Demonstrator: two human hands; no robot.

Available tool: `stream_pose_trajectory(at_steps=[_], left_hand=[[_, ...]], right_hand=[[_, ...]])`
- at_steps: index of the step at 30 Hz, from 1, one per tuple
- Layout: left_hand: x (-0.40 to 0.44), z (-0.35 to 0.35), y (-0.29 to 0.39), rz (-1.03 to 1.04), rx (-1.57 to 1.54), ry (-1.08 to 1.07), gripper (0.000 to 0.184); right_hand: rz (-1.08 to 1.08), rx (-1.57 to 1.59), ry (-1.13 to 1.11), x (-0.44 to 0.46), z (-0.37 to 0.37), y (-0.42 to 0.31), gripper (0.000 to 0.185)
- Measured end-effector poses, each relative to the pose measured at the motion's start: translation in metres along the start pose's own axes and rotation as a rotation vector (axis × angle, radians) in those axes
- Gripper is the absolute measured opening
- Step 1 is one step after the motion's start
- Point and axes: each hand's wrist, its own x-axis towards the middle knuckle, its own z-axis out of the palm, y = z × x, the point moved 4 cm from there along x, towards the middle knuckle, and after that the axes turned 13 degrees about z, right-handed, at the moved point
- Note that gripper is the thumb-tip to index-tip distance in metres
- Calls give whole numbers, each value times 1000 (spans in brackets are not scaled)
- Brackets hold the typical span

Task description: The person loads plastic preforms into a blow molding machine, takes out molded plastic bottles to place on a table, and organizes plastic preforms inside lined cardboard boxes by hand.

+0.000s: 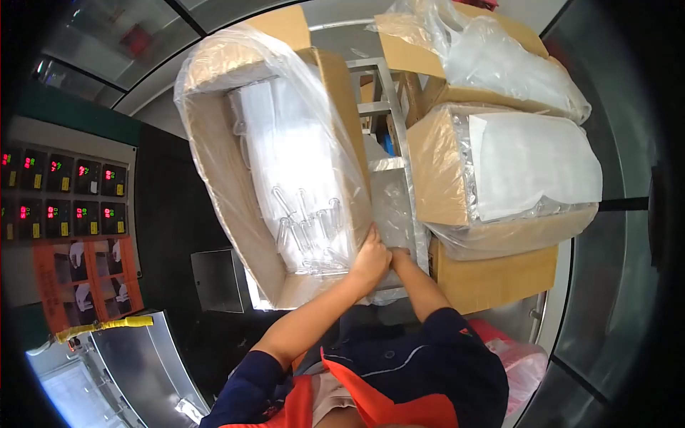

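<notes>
My left hand is closed at the near right corner of an open cardboard box, against its wall and the clear plastic liner folded over the rim. What its fingers hold is hidden. Right beside it, outside the box, is my right hand; its fingers are hidden behind the left one. Inside the box, several clear, thin, bent pieces lie loose at the near end, on a white sheet.
At right, another lined box carries a white sheet. A plastic-covered box stands behind it. A metal frame runs between the boxes. Left are a panel of digital displays, a dark surface and a yellow-wrapped bar.
</notes>
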Motion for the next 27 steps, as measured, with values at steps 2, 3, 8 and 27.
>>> stream_pose_trajectory(at_steps=[2,3,8,27], left_hand=[[8,1,1,8,-22,-3,29],[14,10,4,29,-68,-55,29],[-21,-16,2,216,-276,948,25],[-162,144,-99,-1091,-543,234,32]], right_hand=[[-101,246,150,-27,-1,13,58],[-199,414,243,-56,-9,26,57],[-340,740,749,-167,-26,72,34],[-144,1180,833,-160,-66,-109,58]])
